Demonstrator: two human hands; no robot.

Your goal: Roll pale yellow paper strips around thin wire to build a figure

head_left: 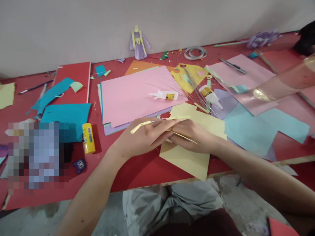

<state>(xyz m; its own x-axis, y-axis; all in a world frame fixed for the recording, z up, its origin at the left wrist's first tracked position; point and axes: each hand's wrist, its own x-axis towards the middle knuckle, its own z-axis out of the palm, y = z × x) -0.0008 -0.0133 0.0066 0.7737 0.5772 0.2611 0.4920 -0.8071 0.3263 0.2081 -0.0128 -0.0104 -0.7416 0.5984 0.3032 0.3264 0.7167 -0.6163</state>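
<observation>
My left hand (144, 134) and my right hand (190, 132) meet above the front of the red table, fingers closed together. Between them is a twisted wire (157, 120) whose two ends are wrapped in pale yellow paper, one sticking out over my left hand, the other above my right fingers. A thin pale yellow strip (183, 136) runs across my right fingers. My fingertips hide the middle of the piece. Below my right hand lie pale yellow paper sheets (187, 160). Behind my hands, a small white glue bottle (169, 95) rests on a stack of pink paper (130, 98).
A paper doll in a purple dress (139, 44) leans on the wall. A second glue bottle (210, 94) lies by loose wires. A yellow glue stick (88, 138) and teal paper (66, 113) are at left. Another person's blurred arm (290, 78) reaches in from the right.
</observation>
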